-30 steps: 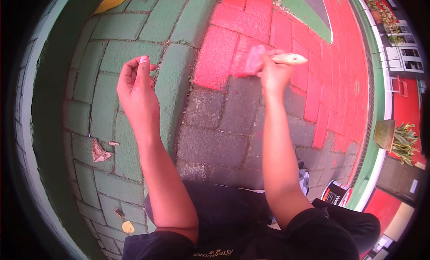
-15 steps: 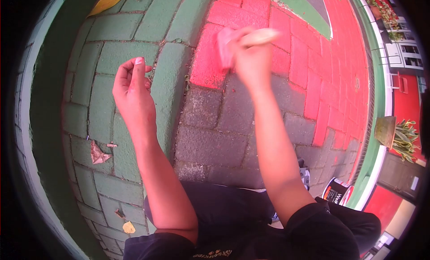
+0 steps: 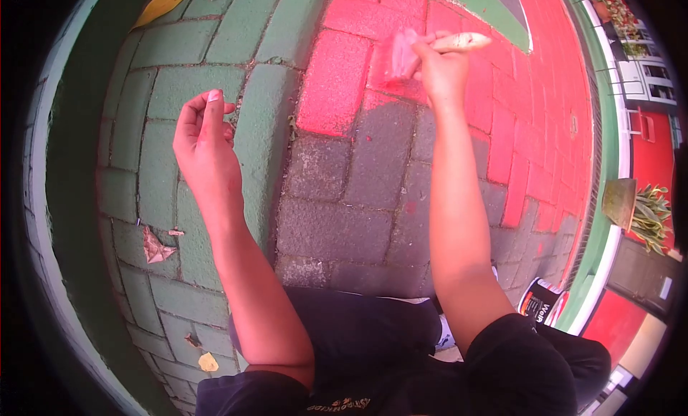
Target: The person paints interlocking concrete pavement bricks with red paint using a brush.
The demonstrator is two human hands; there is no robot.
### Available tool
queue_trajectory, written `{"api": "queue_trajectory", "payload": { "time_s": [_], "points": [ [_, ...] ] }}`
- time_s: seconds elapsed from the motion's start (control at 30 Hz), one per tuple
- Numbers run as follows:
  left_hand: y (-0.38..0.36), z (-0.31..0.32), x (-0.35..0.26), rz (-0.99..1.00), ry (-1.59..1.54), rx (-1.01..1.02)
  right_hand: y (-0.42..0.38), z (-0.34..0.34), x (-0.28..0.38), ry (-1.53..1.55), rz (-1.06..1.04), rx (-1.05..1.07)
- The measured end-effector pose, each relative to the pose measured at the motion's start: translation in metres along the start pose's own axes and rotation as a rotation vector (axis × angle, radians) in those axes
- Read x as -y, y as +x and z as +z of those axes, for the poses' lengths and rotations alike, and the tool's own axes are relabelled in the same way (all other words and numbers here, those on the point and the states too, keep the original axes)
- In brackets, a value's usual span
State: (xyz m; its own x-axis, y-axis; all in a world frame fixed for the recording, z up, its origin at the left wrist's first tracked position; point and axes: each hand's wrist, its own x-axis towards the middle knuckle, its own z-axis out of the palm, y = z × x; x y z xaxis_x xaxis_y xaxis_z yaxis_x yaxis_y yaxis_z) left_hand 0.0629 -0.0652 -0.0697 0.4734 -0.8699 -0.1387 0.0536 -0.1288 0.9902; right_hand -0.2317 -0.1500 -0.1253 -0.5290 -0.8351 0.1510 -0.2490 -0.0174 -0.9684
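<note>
Right hand [image 3: 444,66] gripping a paintbrush [image 3: 464,42] against red paving [image 3: 337,75], left hand [image 3: 206,133] half-curled, holding nothing, above green paving [image 3: 172,165], paint can [image 3: 542,301] near right knee

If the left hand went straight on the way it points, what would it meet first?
Probably the large yellow leaf near the top edge, roughly in line across the green-painted brick paving. The left hand might pass beside or above it, as its height is unclear.
</note>
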Motion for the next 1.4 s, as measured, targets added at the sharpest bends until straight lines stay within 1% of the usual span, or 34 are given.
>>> {"api": "queue_trajectory", "payload": {
  "time_s": [0.03, 0.13, 0.17, 0.23, 0.27, 0.33, 0.37, 0.4, 0.43, 0.47, 0.5, 0.53, 0.57, 0.6, 0.63, 0.67, 0.73, 0.8, 0.83, 0.9, 0.93, 1.0, 1.07, 1.13, 1.2, 1.23, 1.3, 1.33, 1.4],
  "points": [
    [0.0, 0.001, 0.0, 0.0, 0.0, 0.004, 0.0, -0.006, -0.002, -0.001, 0.0, -0.004],
    [0.0, -0.001, -0.001, -0.013, 0.002, 0.001, -0.003, -0.047, -0.015, 0.083, 0.181, -0.146],
    [-0.001, -0.001, -0.003, -0.015, 0.003, -0.009, -0.001, -0.063, -0.018, 0.08, 0.185, -0.147],
    [-0.001, 0.0, -0.003, -0.018, -0.003, -0.021, 0.004, -0.087, -0.014, -0.21, -0.044, -0.223],
    [-0.002, 0.0, -0.003, -0.01, 0.0, -0.017, 0.005, -0.091, -0.018, -0.214, -0.045, -0.224],
    [-0.001, 0.001, -0.002, 0.001, 0.0, -0.008, -0.002, -0.074, -0.001, -0.818, -0.383, -0.367],
    [0.0, 0.0, 0.001, 0.004, -0.008, 0.001, -0.007, -0.057, 0.003, -0.767, -0.287, -0.289],
    [0.001, 0.001, 0.002, 0.008, -0.015, 0.009, -0.014, -0.037, 0.013, -0.776, -0.15, -0.164],
    [0.001, 0.002, 0.002, 0.01, -0.014, 0.012, -0.023, -0.018, 0.019, -0.876, -0.228, -0.052],
    [0.0, 0.002, 0.001, 0.008, -0.014, 0.009, -0.032, -0.002, 0.031, -0.823, -0.239, 0.07],
    [0.0, 0.002, 0.001, 0.005, -0.013, 0.005, -0.035, 0.013, 0.032, -0.861, -0.269, 0.117],
    [-0.001, 0.002, 0.001, 0.001, -0.007, 0.003, -0.025, 0.015, 0.023, -0.86, -0.264, 0.123],
    [-0.001, 0.002, 0.0, -0.002, -0.008, -0.004, -0.012, 0.015, 0.011, -0.507, -0.38, 0.179],
    [-0.001, 0.001, 0.0, -0.004, -0.01, -0.011, -0.01, 0.017, 0.014, -0.15, -0.485, 0.227],
    [0.0, 0.001, 0.0, -0.006, -0.01, -0.013, -0.018, 0.011, 0.03, 0.126, 0.002, 0.177],
    [0.0, 0.001, 0.001, -0.01, -0.021, -0.007, -0.016, 0.005, 0.022, 0.125, 0.003, 0.177],
    [-0.001, 0.0, 0.0, -0.014, -0.031, -0.002, -0.006, -0.018, -0.005, 0.16, 0.282, 0.027],
    [-0.001, -0.001, -0.001, -0.016, -0.02, -0.005, -0.007, -0.036, -0.007, 0.294, 0.321, -0.2],
    [-0.001, -0.001, -0.001, -0.016, -0.018, -0.017, -0.011, -0.038, 0.001, 0.296, 0.324, -0.189],
    [-0.002, 0.0, -0.002, -0.004, -0.04, -0.008, -0.017, -0.044, 0.018, 0.063, 0.044, -0.164],
    [-0.002, 0.0, -0.001, -0.005, -0.035, -0.016, -0.019, -0.038, 0.022, 0.065, 0.049, -0.156],
    [-0.001, 0.001, 0.0, -0.007, -0.03, 0.001, -0.028, -0.014, 0.027, -0.344, -0.446, 0.084],
    [0.001, -0.001, 0.003, -0.01, -0.003, 0.008, -0.06, 0.024, 0.038, -0.284, -0.482, 0.286],
    [0.002, -0.002, 0.002, -0.01, 0.022, 0.02, -0.081, 0.04, 0.032, -0.516, -0.544, 0.627],
    [0.002, -0.003, 0.001, 0.004, -0.029, -0.021, -0.115, 0.038, 0.033, -0.577, -0.827, 0.6],
    [0.002, -0.005, 0.001, 0.002, -0.028, -0.031, -0.131, 0.028, 0.04, -0.573, -0.83, 0.61],
    [0.002, -0.006, -0.002, 0.014, -0.062, -0.023, -0.15, 0.006, 0.055, -0.506, -0.715, 0.918],
    [0.002, -0.005, -0.002, 0.012, -0.066, -0.025, -0.147, 0.004, 0.051, -0.509, -0.717, 0.92],
    [0.0, -0.004, -0.003, 0.023, -0.039, -0.013, -0.141, 0.003, 0.042, -0.114, -0.678, 0.821]
  ]
}}
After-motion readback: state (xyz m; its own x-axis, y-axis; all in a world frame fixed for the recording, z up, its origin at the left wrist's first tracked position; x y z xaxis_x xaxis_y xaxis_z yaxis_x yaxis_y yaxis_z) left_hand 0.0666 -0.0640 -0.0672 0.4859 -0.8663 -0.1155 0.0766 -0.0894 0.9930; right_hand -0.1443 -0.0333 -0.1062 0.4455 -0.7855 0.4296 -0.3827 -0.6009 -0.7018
